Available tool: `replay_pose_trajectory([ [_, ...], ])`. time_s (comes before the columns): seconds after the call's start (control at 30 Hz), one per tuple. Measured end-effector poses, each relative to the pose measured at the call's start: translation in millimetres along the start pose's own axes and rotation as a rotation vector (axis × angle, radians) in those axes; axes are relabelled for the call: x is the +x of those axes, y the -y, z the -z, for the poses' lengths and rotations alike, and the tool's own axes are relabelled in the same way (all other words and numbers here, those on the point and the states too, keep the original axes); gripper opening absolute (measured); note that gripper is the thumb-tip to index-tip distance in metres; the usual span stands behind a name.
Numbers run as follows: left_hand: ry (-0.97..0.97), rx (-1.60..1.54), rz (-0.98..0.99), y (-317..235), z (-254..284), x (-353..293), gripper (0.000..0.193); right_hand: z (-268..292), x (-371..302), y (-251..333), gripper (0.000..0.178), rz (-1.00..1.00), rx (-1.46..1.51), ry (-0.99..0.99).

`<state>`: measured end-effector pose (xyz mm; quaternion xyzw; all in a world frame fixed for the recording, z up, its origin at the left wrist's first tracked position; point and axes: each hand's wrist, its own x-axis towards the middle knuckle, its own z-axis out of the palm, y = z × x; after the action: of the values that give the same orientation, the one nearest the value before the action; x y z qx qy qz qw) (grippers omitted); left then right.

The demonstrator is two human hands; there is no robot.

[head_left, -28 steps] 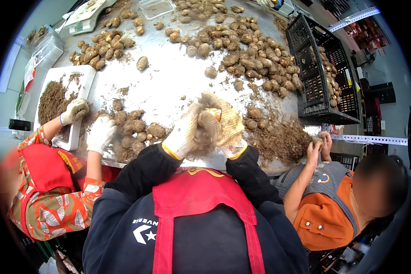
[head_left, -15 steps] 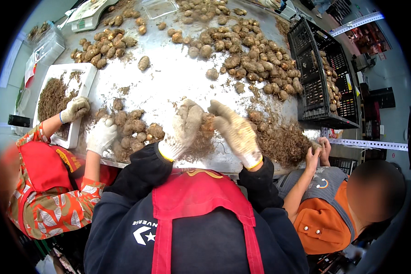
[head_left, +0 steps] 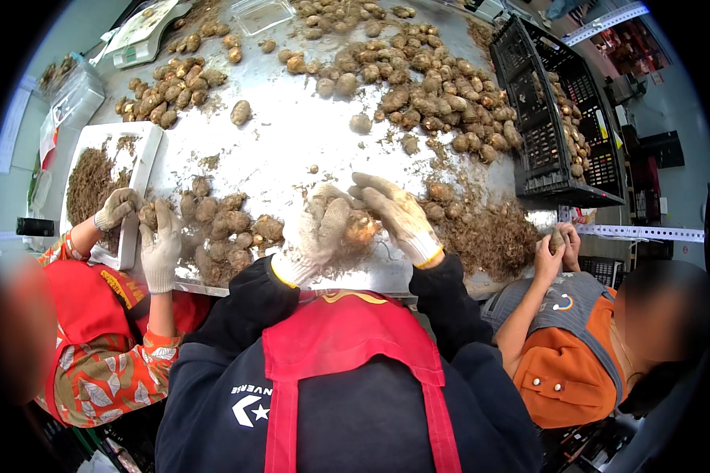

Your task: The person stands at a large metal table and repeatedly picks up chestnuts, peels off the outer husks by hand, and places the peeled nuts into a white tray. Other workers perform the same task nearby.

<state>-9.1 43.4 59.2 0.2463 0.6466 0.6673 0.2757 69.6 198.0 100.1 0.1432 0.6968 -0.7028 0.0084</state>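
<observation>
Both of my hands wear soiled white knit gloves and are over the near edge of the metal table. My left hand is wrapped round a muddy brown taro corm, which shows between my hands. My right hand lies against the corm's right side, its fingers stretched out toward the left. Its thumb is hidden. Loose root fibres lie beneath both hands. A small heap of taros lies left of my left hand, and a mound of brown root fibre lies right of my right hand.
A large taro pile stretches across the far right, beside a tilted black crate holding more. A smaller pile and a white tray of fibre are at left. Co-workers handle taros on both sides.
My left hand has turned slightly around the corm, and more of the corm now shows. My right hand has shifted slightly. The left co-worker now holds a taro between gloved hands.
</observation>
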Motion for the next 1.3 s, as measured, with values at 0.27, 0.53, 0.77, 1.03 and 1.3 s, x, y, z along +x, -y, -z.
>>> replay_pose_trajectory([
  [0.27,-0.048,0.365,0.133,-21,-4,11,0.016,-28,-7,-19,0.037,0.162,-0.284,-0.273],
  [0.53,-0.126,-0.214,0.195,-4,-3,-1,0.017,35,-6,-38,0.043,0.041,-0.172,-0.003],
  [0.77,-0.051,-0.182,0.129,11,7,9,0.028,-6,-30,7,0.020,0.424,-0.898,-0.151],
  [1.03,-0.187,0.436,0.034,25,-1,20,0.027,-25,-34,0,0.021,0.605,-1.237,0.045],
  [1.3,-0.151,-0.072,0.146,4,7,22,0.035,-12,-43,7,0.037,-0.039,-0.331,-0.218],
])
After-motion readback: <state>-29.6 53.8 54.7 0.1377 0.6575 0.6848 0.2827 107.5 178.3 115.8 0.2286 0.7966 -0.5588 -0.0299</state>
